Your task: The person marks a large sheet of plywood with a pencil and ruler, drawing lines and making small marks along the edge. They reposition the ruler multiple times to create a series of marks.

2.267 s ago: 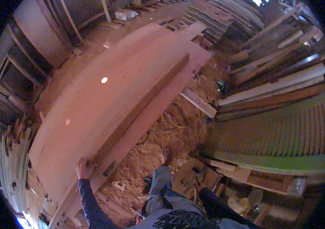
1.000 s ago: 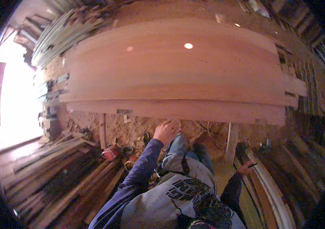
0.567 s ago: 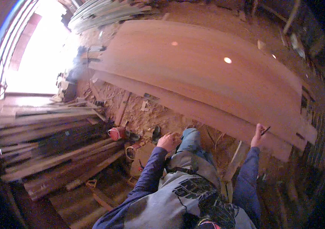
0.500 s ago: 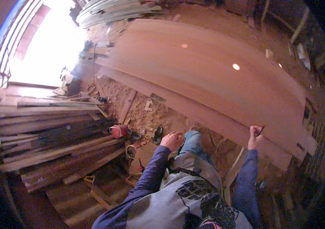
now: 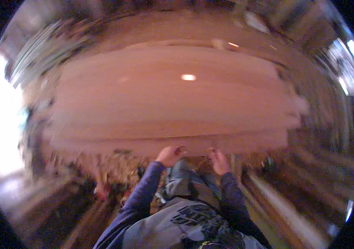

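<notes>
In front of my waist, my left hand (image 5: 170,156) is held with its fingers curled inward; motion blur hides whatever may be between the fingertips. To its right, my right hand (image 5: 219,161) is raised with thumb and fingers drawn together around a thin dark stick, like a pencil, which is barely visible now. Both hands are level with the near edge of a large pinkish-brown wooden panel (image 5: 164,99) lying flat ahead of me. Along that near side runs a long narrow board (image 5: 243,143). A gap separates my two hands.
Long planks (image 5: 56,201) lie at the left, near a blurred red bucket (image 5: 101,191). More timber (image 5: 285,207) extends along the right. Light-coloured strips (image 5: 35,52) are stacked at the far left. Bright daylight enters from the left side.
My view has swung to the right, so the panel now lies straight across. My right hand has left the panel's edge and come in close to my left hand, which has lifted off my leg.
</notes>
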